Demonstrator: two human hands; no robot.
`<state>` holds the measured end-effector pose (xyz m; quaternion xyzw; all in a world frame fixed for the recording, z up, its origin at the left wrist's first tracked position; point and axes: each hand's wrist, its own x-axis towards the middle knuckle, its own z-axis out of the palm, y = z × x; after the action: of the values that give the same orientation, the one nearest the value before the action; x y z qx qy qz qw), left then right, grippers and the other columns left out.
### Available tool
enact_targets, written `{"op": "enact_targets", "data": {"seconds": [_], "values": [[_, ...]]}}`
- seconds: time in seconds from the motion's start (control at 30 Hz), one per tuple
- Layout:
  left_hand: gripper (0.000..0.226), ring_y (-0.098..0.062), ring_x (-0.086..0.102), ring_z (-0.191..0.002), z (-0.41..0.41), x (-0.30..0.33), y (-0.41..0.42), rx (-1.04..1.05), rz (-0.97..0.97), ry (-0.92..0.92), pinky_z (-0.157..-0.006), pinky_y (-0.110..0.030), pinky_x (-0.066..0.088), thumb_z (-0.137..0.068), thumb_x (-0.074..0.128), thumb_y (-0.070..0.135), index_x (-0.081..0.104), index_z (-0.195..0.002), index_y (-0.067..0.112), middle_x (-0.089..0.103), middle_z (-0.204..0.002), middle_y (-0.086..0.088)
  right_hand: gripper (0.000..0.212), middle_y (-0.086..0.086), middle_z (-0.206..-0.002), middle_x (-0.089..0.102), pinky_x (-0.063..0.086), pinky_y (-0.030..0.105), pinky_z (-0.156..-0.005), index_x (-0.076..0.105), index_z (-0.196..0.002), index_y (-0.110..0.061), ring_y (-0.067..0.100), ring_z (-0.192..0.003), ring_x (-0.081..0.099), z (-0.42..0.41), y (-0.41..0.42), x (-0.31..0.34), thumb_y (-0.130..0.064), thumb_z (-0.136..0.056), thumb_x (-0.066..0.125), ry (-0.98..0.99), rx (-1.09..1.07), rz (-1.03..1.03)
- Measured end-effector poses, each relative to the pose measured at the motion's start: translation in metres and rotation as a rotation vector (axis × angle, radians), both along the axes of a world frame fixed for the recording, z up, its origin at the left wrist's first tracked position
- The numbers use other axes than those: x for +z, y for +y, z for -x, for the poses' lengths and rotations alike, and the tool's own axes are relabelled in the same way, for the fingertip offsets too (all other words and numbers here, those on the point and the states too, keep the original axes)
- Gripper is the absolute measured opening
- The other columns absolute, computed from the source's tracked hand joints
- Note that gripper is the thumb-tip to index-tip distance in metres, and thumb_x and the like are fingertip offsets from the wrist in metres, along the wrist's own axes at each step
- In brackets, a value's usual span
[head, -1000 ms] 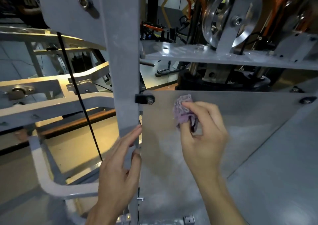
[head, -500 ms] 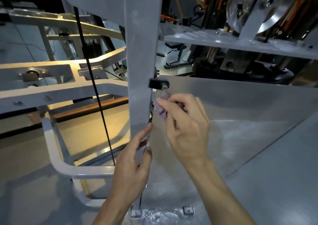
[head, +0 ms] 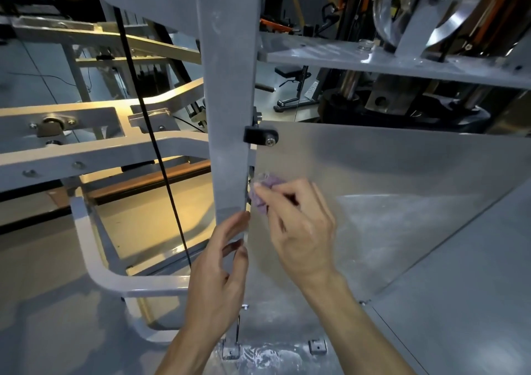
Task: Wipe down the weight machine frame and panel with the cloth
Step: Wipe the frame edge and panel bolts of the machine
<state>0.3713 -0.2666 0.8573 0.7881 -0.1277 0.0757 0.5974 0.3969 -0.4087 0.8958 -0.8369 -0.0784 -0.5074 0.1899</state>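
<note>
Cloth [head: 262,193] on panel [head: 388,173], rt of upright [head: 230,116]

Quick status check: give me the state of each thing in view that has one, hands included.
right hand: grips the purple cloth, pressing it to the panel's left edge
purple cloth: bunched up, against the panel beside the upright post
left hand: fingers straight, fingertips touching the upright post
panel: mounted, streaky lower down
upright post: fixed, dusty
black cable: taut

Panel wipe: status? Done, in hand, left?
Done: cannot tell; the panel shows no clear wiped zone. In hand: right hand pinches the purple cloth at the panel's left edge, beside the upright post; left hand rests on that post. Left: white smears low on the panel, and the frame rails.
</note>
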Motion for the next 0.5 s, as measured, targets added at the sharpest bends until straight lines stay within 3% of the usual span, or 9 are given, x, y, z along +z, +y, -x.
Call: {"op": "enact_targets", "data": {"seconds": [0.17,0.27,0.37,0.5], "values": [[0.055,0.005,0.055,-0.128,0.001,-0.006,0.002,0.011,0.013,0.028,-0.105,-0.020,0.045,-0.099,0.054,-0.002,0.052,-0.139,0.036,0.061,-0.133,0.030,0.014,-0.006,-0.090,0.059,0.052,0.032,-0.056,0.078,-0.098,-0.022,0.018,-0.080,0.062,0.010,-0.001,-0.067,-0.013,-0.090,0.071,0.227,0.038,0.056],[0.057,0.003,0.057,-0.127,0.002,-0.006,0.003,0.029,0.017,-0.005,-0.101,-0.013,0.046,-0.098,0.054,-0.005,0.054,-0.136,0.038,0.062,-0.132,0.029,0.021,-0.003,-0.088,0.065,0.050,0.028,-0.058,0.081,-0.099,-0.023,0.019,-0.078,0.063,0.009,0.000,-0.040,-0.015,-0.090,0.063,0.142,0.022,0.017],[0.055,0.002,0.058,-0.126,0.001,-0.004,0.000,0.043,0.023,-0.021,-0.101,-0.022,0.048,-0.099,0.055,-0.004,0.055,-0.134,0.038,0.063,-0.132,0.028,0.026,-0.002,-0.090,0.066,0.049,0.027,-0.058,0.082,-0.102,-0.024,0.021,-0.076,0.066,0.004,0.002,-0.005,-0.010,-0.089,0.064,0.013,-0.013,-0.071],[0.057,0.003,0.058,-0.125,0.000,0.000,-0.002,0.027,0.015,-0.033,-0.101,-0.017,0.049,-0.098,0.055,-0.004,0.054,-0.133,0.041,0.063,-0.131,0.029,0.022,-0.003,-0.089,0.061,0.049,0.027,-0.054,0.080,-0.102,-0.025,0.021,-0.072,0.064,0.004,0.008,-0.029,-0.014,-0.091,0.064,0.064,-0.023,-0.103]]}}
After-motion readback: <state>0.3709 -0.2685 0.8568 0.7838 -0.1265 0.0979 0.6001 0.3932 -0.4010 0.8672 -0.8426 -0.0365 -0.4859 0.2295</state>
